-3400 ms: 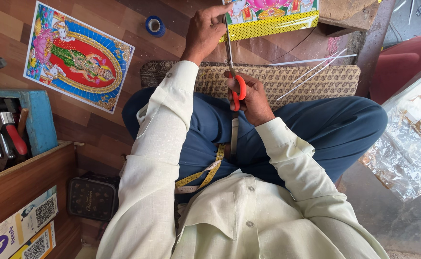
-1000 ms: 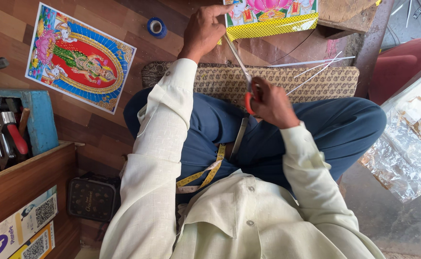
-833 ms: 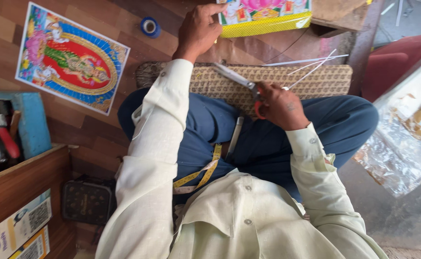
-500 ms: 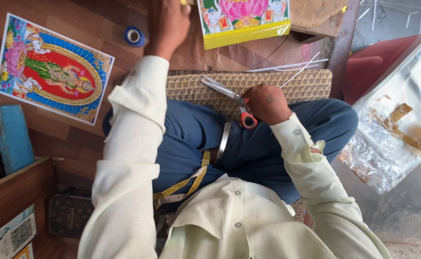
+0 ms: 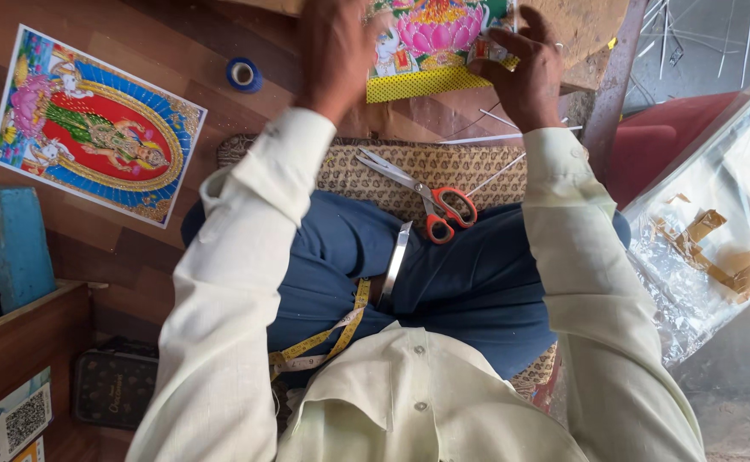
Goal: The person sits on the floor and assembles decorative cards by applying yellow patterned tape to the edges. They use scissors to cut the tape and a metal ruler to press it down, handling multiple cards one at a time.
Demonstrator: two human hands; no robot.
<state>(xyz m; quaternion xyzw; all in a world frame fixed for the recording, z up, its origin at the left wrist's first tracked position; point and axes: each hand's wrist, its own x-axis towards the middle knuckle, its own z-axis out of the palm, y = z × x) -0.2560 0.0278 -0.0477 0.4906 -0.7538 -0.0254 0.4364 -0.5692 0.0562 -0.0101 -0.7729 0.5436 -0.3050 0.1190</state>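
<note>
- Hands both grip a colourful picture (image 5: 431,38) at the top edge of view: left hand (image 5: 336,51) pinches its left side, right hand (image 5: 525,73) its right side.
- Scissors (image 5: 422,197) with orange handles lie on the lap, blades slightly spread, touching no hand.
- Second picture (image 5: 93,137) lies flat on the wooden floor (image 5: 178,51), beside a blue tape roll (image 5: 242,74).

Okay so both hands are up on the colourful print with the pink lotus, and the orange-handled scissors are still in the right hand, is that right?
Not quite. Both hands, left hand and right hand, are on the lotus print, but the orange-handled scissors are not in the right hand. The head view shows them lying on the lap, at the woven mat's edge.
</note>
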